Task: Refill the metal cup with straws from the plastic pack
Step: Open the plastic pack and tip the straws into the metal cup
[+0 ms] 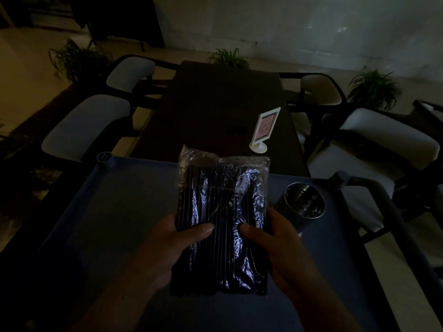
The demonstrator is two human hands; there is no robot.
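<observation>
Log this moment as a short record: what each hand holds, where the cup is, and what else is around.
left hand: grips straw pack, thumb on top
right hand: grips the same pack
pack: held over blue cart
cup: on cart, right of pack
cup contents: cannot tell
table: beyond cart, with sign stand

The place looks like a dimly lit café or restaurant dining area. A long dark table [223, 111] carries a small white stand-up sign [263, 129], the kind used for menus, and cushioned chairs [84, 128] line both its sides. Potted plants [374, 88] stand on the pale floor, and a blue service cart [107, 212] sits at the table's near end.
</observation>
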